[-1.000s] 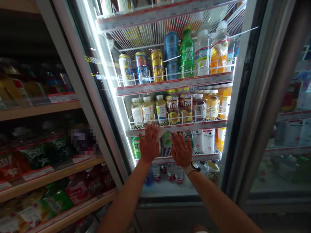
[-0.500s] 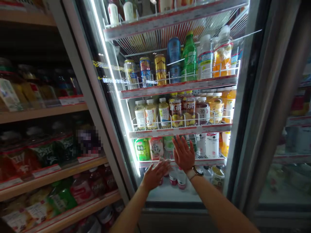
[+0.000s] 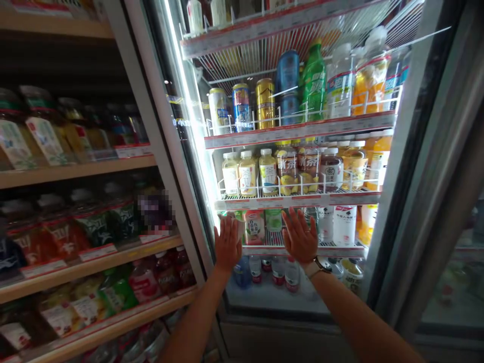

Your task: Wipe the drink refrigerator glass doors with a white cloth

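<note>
While the left hand [image 3: 228, 243] and right hand [image 3: 300, 237] stand open and empty, fingers spread, palms at the glass cooler door [image 3: 272, 297], a drink carton [image 3: 254, 227] behind the glass between them, tea bottles [image 3: 245, 174] on the wire shelf [image 3: 298, 200] above, snack packets [image 3: 94, 227] on the wooden shelf [image 3: 94, 263] to the left

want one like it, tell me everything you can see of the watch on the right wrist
The wristwatch sits on the right wrist, below the open right hand. It has a pale beige strap and a dark case with a gold-toned edge; the dial is too small to read. Only the wrist touches it.
</note>
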Tool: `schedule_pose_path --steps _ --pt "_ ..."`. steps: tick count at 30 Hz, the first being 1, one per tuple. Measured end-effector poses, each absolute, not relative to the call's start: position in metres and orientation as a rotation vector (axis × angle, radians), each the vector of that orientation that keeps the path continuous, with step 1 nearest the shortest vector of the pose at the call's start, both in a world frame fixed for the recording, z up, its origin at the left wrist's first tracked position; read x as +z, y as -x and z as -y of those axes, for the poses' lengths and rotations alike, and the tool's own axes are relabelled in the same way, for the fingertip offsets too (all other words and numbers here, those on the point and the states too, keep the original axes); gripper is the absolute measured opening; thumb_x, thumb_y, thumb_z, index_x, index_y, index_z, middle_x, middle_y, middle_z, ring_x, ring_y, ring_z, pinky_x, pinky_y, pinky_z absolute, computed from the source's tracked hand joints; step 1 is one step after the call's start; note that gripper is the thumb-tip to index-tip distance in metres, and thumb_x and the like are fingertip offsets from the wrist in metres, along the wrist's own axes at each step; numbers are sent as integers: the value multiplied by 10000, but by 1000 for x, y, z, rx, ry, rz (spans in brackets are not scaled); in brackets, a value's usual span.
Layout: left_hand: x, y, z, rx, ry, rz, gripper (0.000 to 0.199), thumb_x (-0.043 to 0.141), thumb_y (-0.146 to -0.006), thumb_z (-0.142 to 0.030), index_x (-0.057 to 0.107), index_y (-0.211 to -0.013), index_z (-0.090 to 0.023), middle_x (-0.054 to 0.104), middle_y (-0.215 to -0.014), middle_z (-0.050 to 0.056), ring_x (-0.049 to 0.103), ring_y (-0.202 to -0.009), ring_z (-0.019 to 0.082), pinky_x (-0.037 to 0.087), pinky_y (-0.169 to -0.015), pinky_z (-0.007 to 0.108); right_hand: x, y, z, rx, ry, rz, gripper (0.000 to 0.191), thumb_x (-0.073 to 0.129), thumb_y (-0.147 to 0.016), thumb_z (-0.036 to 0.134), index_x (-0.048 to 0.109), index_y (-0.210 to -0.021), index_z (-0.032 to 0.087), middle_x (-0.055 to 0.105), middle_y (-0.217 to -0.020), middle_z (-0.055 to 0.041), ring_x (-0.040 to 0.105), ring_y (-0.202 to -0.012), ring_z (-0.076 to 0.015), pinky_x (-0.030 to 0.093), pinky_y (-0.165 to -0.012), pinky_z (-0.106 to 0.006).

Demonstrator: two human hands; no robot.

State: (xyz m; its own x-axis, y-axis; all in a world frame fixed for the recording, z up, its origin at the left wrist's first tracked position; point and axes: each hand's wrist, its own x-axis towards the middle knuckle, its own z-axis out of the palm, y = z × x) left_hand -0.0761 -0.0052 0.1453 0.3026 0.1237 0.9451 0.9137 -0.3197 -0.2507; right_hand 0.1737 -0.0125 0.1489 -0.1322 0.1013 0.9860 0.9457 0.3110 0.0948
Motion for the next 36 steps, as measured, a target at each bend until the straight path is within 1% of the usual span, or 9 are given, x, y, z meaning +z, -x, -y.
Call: schedule_pose_path --steps 3,6,14,17,24,27,29,33,36 --pt "90 87 17 -1012 1726 983 688 445 -934 -161 143 -1552 -144 225 -1586 136 130 -1489 259 179 -1222 461 149 -173 13 -999 1020 1502 582 454 -958 249 328 -1524 207 513 -1457 -99 393 -1412 -226 152 -1217 -450" --pt "71 95 25 -915 1755 989 680 428 -944 -164 125 -1552 -133 240 -1581 141 133 -1490 249 207 -1213 452 148 -173 12 -1004 1027 1507 578 443 -966 262 319 -1528 210 511 -1458 -101 407 -1403 -229 152 -1217 -458" --pt "179 39 8 -986 1774 900 672 427 -948 -219 143 -1553 -153 295 -1576 107 125 -1504 234 153 -1223 459 148 -173 12 -996 1021 1507 566 440 -968 265 333 -1521 215 511 -1460 -98 402 -1406 -229 163 -1215 -460" --pt "186 12 3 -1047 1757 875 672 446 -941 -235 174 -1549 -146 282 -1584 107 140 -1505 255 150 -1223 475 148 -173 11 -1000 1018 1501 542 430 -968 258 369 -1504 206 526 -1448 -97 401 -1407 -223 163 -1216 -456" --pt "67 27 14 -873 1884 747 529 451 -930 -201 433 -1456 -255 377 -1550 20 340 -1438 185 146 -1232 416 148 -174 8 -1018 1034 1498 504 431 -959 265 450 -1457 197 546 -1430 -100 393 -1412 -227 164 -1213 -458" --pt "48 37 18 -744 1915 774 524 467 -917 -203 468 -1428 -316 425 -1527 6 419 -1387 177 167 -1225 414 150 -173 9 -1013 1007 1491 530 440 -955 260 412 -1480 195 552 -1423 -101 382 -1419 -217 157 -1216 -446" --pt "69 34 17 -749 1922 830 552 466 -918 -211 421 -1459 -313 448 -1512 21 397 -1405 190 166 -1222 437 151 -173 10 -1012 1006 1488 546 442 -953 259 389 -1494 199 556 -1418 -102 392 -1412 -213 153 -1217 -443" --pt "158 8 12 -974 1835 913 621 453 -939 -250 269 -1530 -204 400 -1536 90 215 -1491 254 120 -1221 502 149 -174 10 -1011 1047 1500 560 428 -954 263 365 -1508 217 524 -1449 -94 404 -1405 -221 151 -1216 -449" --pt "206 -12 6 -1145 1755 912 657 452 -949 -270 203 -1545 -153 303 -1579 118 147 -1505 256 144 -1222 463 147 -174 8 -1010 1062 1505 558 413 -957 269 363 -1510 221 510 -1462 -91 399 -1409 -228 157 -1215 -454"
